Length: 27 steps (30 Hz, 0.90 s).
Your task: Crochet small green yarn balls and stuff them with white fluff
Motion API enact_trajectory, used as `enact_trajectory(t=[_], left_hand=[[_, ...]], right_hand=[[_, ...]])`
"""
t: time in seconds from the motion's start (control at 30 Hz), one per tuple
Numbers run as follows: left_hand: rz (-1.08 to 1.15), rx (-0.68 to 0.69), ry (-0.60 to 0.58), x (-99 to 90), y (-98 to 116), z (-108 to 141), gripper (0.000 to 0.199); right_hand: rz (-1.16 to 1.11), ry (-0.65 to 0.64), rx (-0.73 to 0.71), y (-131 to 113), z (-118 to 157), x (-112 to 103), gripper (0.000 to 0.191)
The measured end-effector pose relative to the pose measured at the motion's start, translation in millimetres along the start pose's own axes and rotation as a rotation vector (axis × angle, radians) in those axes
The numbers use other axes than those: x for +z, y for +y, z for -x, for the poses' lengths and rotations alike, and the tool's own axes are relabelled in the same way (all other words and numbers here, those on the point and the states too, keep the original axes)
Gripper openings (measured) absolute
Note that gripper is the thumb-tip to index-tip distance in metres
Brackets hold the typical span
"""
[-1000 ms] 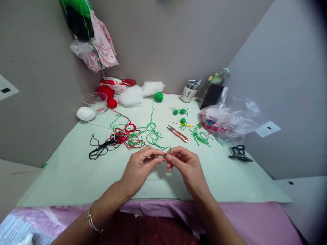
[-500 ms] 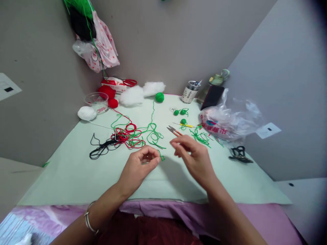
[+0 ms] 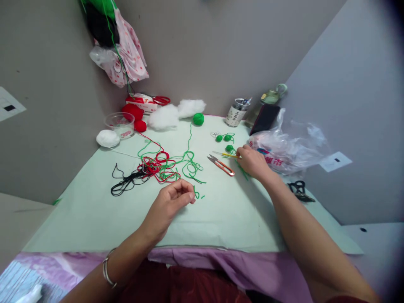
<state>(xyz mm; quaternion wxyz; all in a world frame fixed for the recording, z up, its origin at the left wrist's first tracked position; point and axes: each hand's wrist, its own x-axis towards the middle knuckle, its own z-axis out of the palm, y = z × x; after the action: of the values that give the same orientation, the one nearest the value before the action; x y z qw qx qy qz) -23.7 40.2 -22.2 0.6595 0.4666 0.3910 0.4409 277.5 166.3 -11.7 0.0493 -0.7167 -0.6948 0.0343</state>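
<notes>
My left hand (image 3: 173,204), above the front middle of the table, pinches a short piece of green yarn (image 3: 196,192) between thumb and fingertips. A small green snippet lies just right of it. My right hand (image 3: 252,162) reaches to the right, its fingers closed at the handle end of a yellow-handled crochet hook (image 3: 229,155). The hook's thin metal shaft points left. Orange thread snips (image 3: 222,165) lie in front of the hook, and a small green crocheted ball (image 3: 229,148) sits behind it. Green yarn scraps (image 3: 243,171) are partly hidden under my right hand.
Tangled red, green and black yarn (image 3: 154,168) lies left of centre. Behind are a green yarn ball (image 3: 198,119), white stuffing (image 3: 164,117), a clear tub (image 3: 120,126) and a pen can (image 3: 236,113). A plastic bag (image 3: 293,143) and black hair clip (image 3: 299,191) are at right.
My right hand has moved away from my left hand, forward and right, to the crochet hook, uncovering the orange snips. My left hand stays nearly in place with the green yarn.
</notes>
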Motion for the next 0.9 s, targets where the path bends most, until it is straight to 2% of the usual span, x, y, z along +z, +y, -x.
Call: enact_trajectory(t=[0.07,0.13,0.17,0.27,0.33,0.4,0.47,0.5,0.57,0.63,0.67,0.73,0.83,0.9], left_hand=[[0.019,-0.011,0.005,-0.4,-0.2,0.1,0.011],[0.048,-0.026,0.002,0.1,-0.4,0.2,0.011],[0.062,-0.033,-0.001,0.5,-0.5,0.2,0.011],[0.097,-0.043,-0.001,2.2,-0.5,0.0,0.011],[0.119,-0.046,0.011,3.3,-0.5,-0.3,0.012],[0.132,-0.051,0.021,4.1,-0.5,-0.3,0.012],[0.132,-0.058,0.026,4.6,-0.2,0.1,0.012],[0.128,-0.060,0.028,4.7,0.0,0.4,0.012],[0.121,-0.055,0.032,4.6,0.7,1.2,0.012],[0.115,-0.052,0.038,4.4,1.3,2.1,0.013],[0.110,-0.050,0.040,4.3,1.3,2.5,0.013],[0.105,-0.044,0.034,4.6,0.8,3.0,0.012],[0.122,-0.039,0.006,6.3,-1.5,3.3,0.012],[0.142,-0.045,-0.018,7.9,-3.6,3.7,0.012]], right_hand=[[-0.073,0.003,-0.022,4.3,3.4,-8.3,0.018],[-0.255,-0.024,-0.044,4.6,10.4,-17.6,0.018],[-0.412,-0.049,-0.050,2.5,15.5,-21.5,0.021],[-1.218,-0.147,-0.011,-12.6,37.2,-27.2,0.033],[-1.459,-0.145,0.021,-27.2,54.9,-24.5,0.037],[-1.527,-0.128,0.055,-41.3,72.9,-16.1,0.036],[-1.485,-0.010,0.048,-52.1,89.5,-3.4,0.031],[-1.401,0.076,0.015,-55.8,97.0,3.7,0.028],[-1.148,0.155,-0.082,-60.0,109.7,16.9,0.022],[-1.000,0.086,-0.122,-61.1,119.6,25.6,0.020],[-1.010,0.042,-0.105,-61.1,123.7,27.8,0.021],[-1.175,-0.018,-0.041,-61.3,131.2,27.9,0.024],[-1.486,-0.021,0.007,-65.5,142.0,22.7,0.020],[-1.583,-0.027,0.007,-71.2,148.7,19.0,0.016]])
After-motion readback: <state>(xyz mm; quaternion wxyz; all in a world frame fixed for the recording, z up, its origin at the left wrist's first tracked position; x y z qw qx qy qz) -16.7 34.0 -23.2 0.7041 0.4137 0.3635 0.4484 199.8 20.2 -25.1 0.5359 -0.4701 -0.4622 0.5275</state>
